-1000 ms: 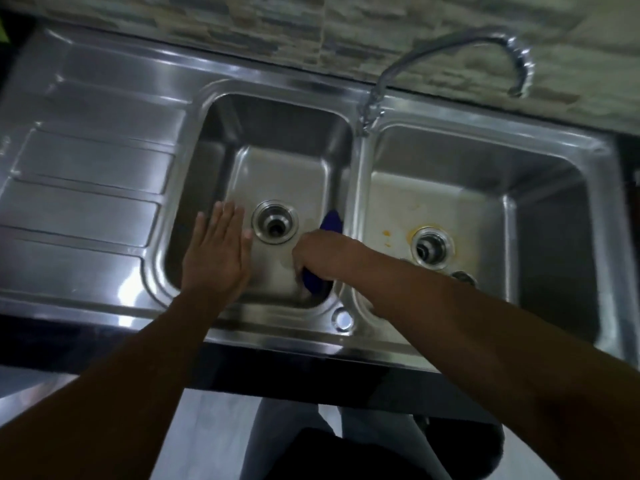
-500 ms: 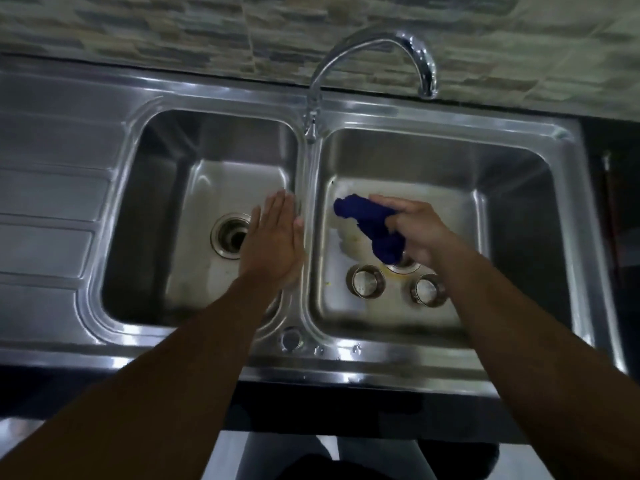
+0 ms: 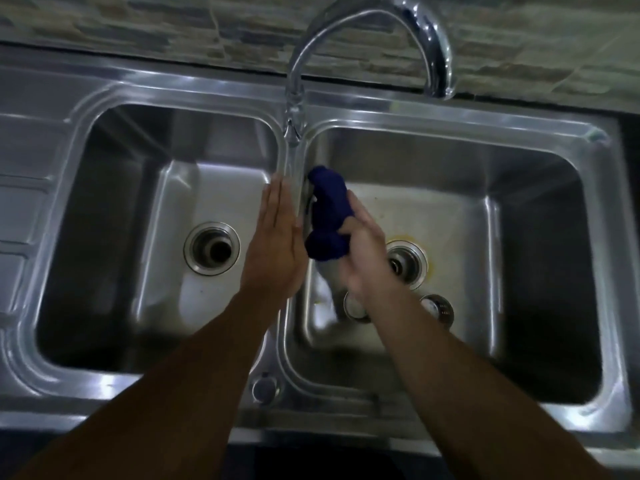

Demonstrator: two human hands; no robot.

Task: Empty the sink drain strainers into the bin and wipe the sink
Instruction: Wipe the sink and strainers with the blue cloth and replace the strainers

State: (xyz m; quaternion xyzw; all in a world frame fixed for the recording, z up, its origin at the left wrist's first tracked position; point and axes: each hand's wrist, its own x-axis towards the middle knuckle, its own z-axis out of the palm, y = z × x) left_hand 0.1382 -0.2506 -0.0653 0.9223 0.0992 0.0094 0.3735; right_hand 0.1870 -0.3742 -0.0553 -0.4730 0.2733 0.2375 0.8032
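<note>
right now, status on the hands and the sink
Left hand flat, open, at the divider. Right hand grips blue cloth in right basin. Two strainers loose on its floor, in the wiping path.

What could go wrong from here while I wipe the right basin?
Two loose strainers lie on the right basin floor beside the right hand; a sweep of the blue cloth could knock them about. The right drain stands open, so yellow residue may get pushed down it.

- Your head camera looks down and forward from in front of the double sink (image 3: 450,123) — close above both basins.
- Wide view — faucet (image 3: 438,64) and tiled wall (image 3: 138,26) at top.
</note>
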